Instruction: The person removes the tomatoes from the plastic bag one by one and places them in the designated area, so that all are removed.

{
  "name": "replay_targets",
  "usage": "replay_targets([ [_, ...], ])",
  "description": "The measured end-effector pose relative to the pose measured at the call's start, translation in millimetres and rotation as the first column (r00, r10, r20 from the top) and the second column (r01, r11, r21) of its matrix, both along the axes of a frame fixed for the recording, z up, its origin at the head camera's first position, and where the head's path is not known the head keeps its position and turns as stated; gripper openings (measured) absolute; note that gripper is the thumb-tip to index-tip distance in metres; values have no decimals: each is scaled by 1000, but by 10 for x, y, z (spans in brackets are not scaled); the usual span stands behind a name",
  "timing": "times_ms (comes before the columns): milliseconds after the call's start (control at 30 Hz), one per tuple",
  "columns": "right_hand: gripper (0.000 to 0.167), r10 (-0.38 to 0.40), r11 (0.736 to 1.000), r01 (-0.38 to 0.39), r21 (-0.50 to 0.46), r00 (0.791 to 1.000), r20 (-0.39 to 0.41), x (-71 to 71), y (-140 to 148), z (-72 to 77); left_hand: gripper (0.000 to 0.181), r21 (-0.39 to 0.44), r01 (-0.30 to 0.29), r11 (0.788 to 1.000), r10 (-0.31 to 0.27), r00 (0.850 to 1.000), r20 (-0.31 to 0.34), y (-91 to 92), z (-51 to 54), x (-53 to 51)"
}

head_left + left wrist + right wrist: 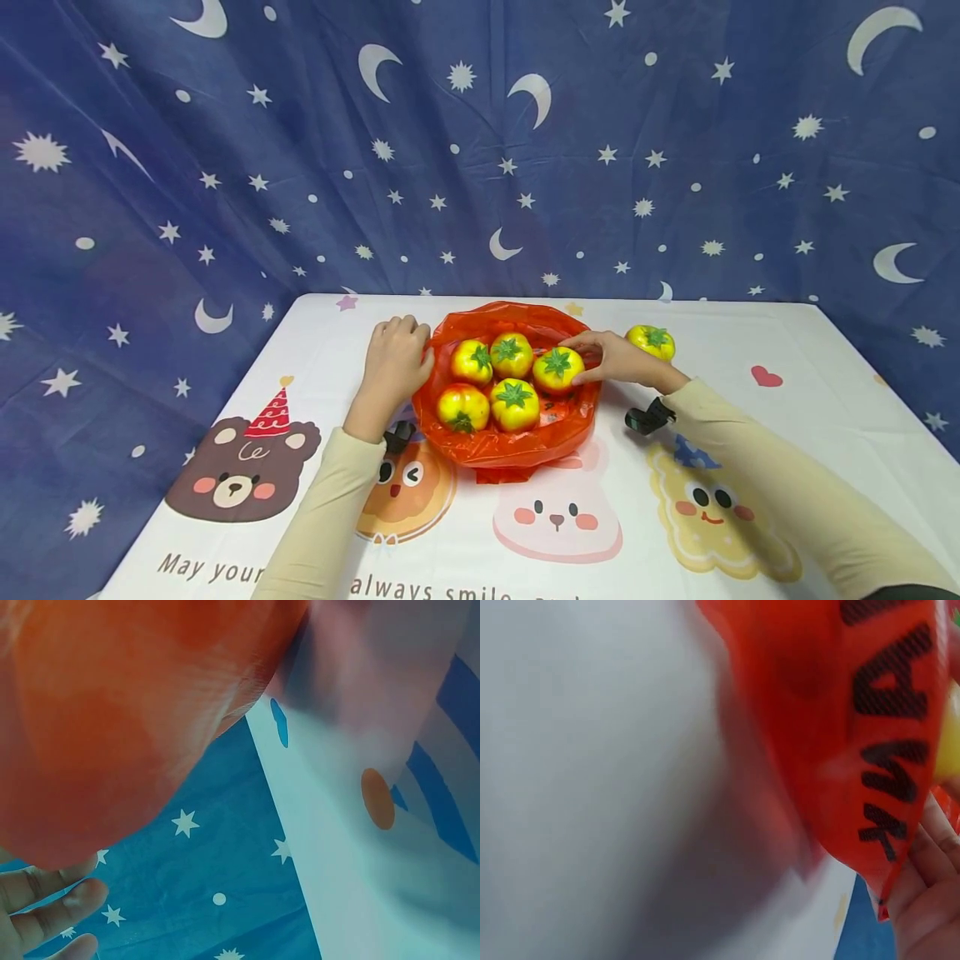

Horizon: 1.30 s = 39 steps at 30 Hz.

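A red plastic bag (517,454) stands on the table with its mouth spread wide. Inside lie several yellow-and-red tomatoes with green star-shaped tops. At the bag's left rim is my left hand (397,358), its fingers curled at the plastic edge; the left wrist view shows fingers (64,907) beside the bag (112,735), partly hidden by it. My right hand (618,358) reaches over the right rim and grips a tomato (558,371) between thumb and fingers. Black lettering shows on the bag (817,712) in the right wrist view.
One more tomato (651,340) lies on the table outside the bag, behind my right wrist. A white tablecloth (825,400) with cartoon prints covers the table. Behind it hangs a blue curtain (480,167) with moons and stars.
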State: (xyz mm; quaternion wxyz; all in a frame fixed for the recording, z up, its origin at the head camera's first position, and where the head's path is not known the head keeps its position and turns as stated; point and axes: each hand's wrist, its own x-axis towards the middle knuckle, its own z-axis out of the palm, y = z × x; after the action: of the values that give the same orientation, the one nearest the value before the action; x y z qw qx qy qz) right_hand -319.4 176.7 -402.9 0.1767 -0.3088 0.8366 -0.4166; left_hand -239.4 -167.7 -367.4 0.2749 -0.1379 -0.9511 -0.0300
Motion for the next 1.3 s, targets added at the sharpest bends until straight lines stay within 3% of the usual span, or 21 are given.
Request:
replay_targets([
  [167, 60, -18, 1000, 18, 19, 1000, -1, 39, 12, -34, 15, -2, 2, 1000, -2, 1000, -5, -2, -1, -11],
  [400, 59, -65, 994, 75, -82, 991, 117, 109, 25, -75, 15, 2, 3, 1000, -3, 1000, -5, -1, -20, -6],
  [833, 70, -154, 975, 187, -123, 960, 235, 158, 54, -100, 16, 5, -3, 1000, 3, 1000, -3, 1, -14, -8],
  [1000, 71, -146, 967, 200, -159, 944, 297, 154, 61, -149, 15, 4, -4, 1000, 4, 1000, -1, 2, -25, -13],
  [1100, 69, -116, 968, 177, -179, 944, 308, 141, 73, -168, 15, 6, -2, 1000, 2, 1000, 1, 4, -26, -15],
  [1300, 68, -78, 956, 179, -230, 917, 392, 82, 98, -177, 16, 8, -8, 1000, 7, 1000, 21, 3, -15, -12],
])
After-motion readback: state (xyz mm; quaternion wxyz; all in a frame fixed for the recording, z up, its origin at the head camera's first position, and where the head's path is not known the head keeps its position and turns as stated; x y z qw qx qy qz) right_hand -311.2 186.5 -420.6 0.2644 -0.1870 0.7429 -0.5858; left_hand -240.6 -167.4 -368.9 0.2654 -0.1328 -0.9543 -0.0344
